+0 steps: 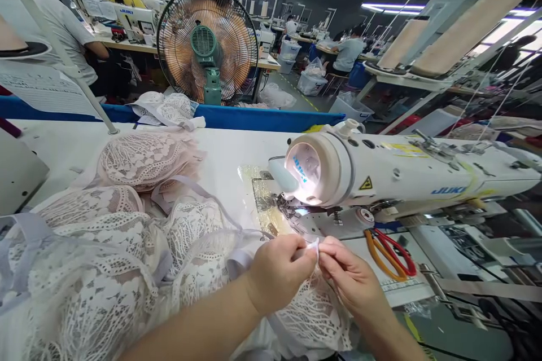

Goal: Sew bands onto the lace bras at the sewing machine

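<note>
Left hand and right hand pinch white fabric edge. Seems an aligning step; next move likely needs steady fingertips.

A garment-sewing workshop is spreading around the green fan: a JUKI sewing machine is standing nearer and to its right, lace pieces are lying heaped before it, and people are sitting at machine tables to its left and beyond it.

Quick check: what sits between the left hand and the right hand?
In the head view, a small fold of white fabric lies between them, pinched by both the left hand and the right hand; patterned lace shows just below.
</note>
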A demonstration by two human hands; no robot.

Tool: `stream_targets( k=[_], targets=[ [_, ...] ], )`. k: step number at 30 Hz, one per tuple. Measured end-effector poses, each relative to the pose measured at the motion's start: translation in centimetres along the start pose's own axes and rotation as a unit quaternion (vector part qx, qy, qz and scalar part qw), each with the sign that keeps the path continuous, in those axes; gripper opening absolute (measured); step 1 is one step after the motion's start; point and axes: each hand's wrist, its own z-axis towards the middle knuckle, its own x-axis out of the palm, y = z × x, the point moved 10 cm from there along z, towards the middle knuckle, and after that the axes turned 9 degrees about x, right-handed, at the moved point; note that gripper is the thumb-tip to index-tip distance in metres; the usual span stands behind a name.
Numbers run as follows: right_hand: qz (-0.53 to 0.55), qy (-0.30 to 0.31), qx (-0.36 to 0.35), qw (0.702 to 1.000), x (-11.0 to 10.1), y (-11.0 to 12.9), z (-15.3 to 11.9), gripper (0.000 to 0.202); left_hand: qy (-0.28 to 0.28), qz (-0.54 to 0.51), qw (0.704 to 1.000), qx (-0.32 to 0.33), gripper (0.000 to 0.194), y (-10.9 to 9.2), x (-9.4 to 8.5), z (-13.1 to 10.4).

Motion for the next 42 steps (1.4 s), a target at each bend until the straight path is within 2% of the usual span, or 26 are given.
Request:
stream_targets(
  k=[7,10,14,18,22,26,29,42],
  targets=[
    [-0.016,0.011,-0.014,1.0,0.1,0.4,0.2,0.013,0.007,0.132,0.983,0.128,0.025,-1.8,0.4,-0.1],
    [-0.036,-0.002,0.009,0.999,0.2,0.0,0.2,0.017,0.0,0.167,0.976,0.142,0.025,-1.8,0.5,-0.2],
    [-0.063,-0.028,0.044,0.997,0.3,0.4,0.2,0.027,-0.024,0.222,0.952,0.207,0.026,-2.9,0.5,-0.4],
    [-0.032,0.003,0.099,0.995,0.6,0.5,0.3,0.025,-0.096,0.198,0.941,0.258,0.025,-3.8,-0.5,-0.9],
    [0.007,0.03,0.141,0.99,0.5,-0.2,-0.3,0.017,-0.125,0.165,0.935,0.287,0.021,-4.4,-1.2,-1.0],
    [-0.026,0.019,0.107,0.994,0.1,0.3,-0.7,0.016,-0.144,0.159,0.924,0.317,0.023,-5.2,-1.6,-1.2],
    [-0.073,-0.003,0.071,0.995,-0.1,1.4,-0.8,0.02,-0.136,0.157,0.921,0.329,0.026,-5.4,-1.4,-1.3],
    [-0.175,-0.07,-0.01,0.982,-0.5,4.4,-1.1,0.02,-0.105,0.132,0.932,0.322,0.034,-4.8,-0.9,-1.2]
  ],
)
